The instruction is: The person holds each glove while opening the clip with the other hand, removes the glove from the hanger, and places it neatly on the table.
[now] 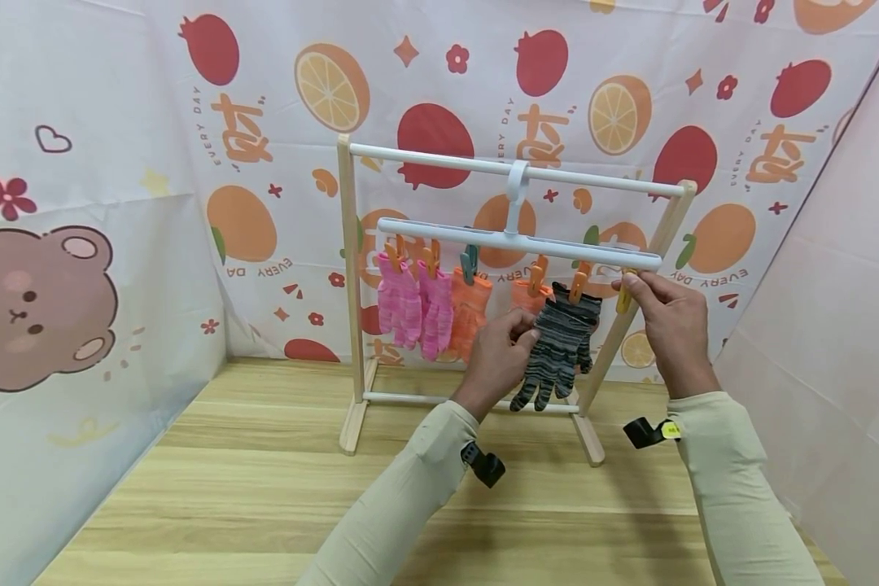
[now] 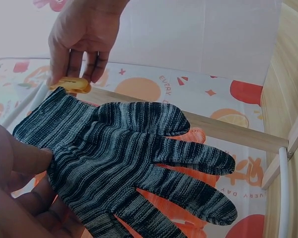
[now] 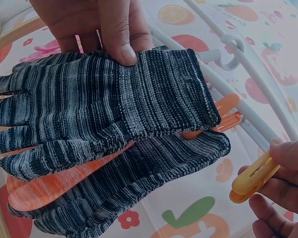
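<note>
My left hand (image 1: 500,358) pinches a black-and-grey striped knit glove (image 3: 79,104) by its edge near the cuff, thumb on top. The glove's fingers point down in the head view. Just behind it hangs a second striped glove (image 3: 139,173), its cuff held by an orange clothespin (image 1: 580,281). Between thumb and fingers, my right hand (image 1: 674,325) grips a yellow clothespin (image 3: 256,176), close to the right end of the white hanger bar (image 1: 593,248). In the right wrist view, this clothespin is apart from the front glove's cuff.
The hanger hooks over the top rail (image 1: 439,160) of a wooden rack (image 1: 352,309). Two pink gloves (image 1: 399,305) and orange gloves (image 1: 470,305) hang from clothespins to the left. Rack feet (image 1: 589,439) stand on the wooden table (image 1: 264,505), with a fruit-print cloth (image 1: 264,49) behind.
</note>
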`<state>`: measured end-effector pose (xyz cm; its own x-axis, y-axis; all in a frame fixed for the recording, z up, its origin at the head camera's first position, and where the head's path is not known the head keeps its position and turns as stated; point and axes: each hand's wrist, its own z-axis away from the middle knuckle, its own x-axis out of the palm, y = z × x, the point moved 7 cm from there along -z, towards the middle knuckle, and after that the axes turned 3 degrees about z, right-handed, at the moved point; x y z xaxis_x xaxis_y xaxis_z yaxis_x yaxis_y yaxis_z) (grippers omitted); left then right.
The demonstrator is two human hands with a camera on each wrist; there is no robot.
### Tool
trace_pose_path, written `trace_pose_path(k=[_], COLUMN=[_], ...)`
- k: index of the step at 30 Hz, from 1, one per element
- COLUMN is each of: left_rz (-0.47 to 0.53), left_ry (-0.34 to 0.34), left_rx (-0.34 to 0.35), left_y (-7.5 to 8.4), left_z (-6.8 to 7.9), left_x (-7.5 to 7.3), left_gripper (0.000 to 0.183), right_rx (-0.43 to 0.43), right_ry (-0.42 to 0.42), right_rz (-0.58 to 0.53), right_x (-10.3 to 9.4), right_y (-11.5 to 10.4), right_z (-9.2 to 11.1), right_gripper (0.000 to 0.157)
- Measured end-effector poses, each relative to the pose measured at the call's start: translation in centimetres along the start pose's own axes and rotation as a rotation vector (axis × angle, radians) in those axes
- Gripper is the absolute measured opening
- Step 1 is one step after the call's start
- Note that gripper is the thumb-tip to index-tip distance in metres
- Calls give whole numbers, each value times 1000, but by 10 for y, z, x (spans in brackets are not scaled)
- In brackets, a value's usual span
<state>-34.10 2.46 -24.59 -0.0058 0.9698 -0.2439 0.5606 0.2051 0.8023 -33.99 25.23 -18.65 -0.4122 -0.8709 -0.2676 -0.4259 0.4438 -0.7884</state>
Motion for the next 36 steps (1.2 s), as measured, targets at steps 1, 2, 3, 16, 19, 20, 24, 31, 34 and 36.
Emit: trace_pose_path(k=[1, 2, 3, 16, 19, 20, 24, 31, 34, 36], left_rz=[-1, -1, -1, 10, 7, 7, 5, -1, -2, -2], left_ry=[0, 0, -1, -7, -3, -2, 2, 11, 13, 12], left_rx=[1, 2, 2, -18, -15, -14, -12, -5, -6, -10], left_y=[0, 0, 0, 0, -1, -1, -2, -1, -1, -1], left_z=[0, 0, 0, 1, 1, 1, 2, 3, 3, 4], left_x=[0, 0, 1, 0, -1, -1, -2, -5, -7, -7], left_gripper=[9, 9, 9, 10, 10, 9, 10, 9, 9, 9], right_rx=[-1, -3, -3, -2, -3, -3, -12, -2, 5, 11], right_ry=[0, 1, 1, 7, 6, 6, 4, 4, 10, 12], right_rz=[3, 3, 4, 16, 11, 10, 11, 21, 23, 24], right_x=[0, 0, 0, -1, -1, -1, 0, 2, 2, 1], right_y=[0, 0, 0, -1, -1, -1, -2, -2, -2, -2], right_z=[0, 0, 0, 0, 0, 1, 2, 2, 2, 2], right_gripper=[50, 50, 50, 50, 50, 50, 50, 51, 52, 52])
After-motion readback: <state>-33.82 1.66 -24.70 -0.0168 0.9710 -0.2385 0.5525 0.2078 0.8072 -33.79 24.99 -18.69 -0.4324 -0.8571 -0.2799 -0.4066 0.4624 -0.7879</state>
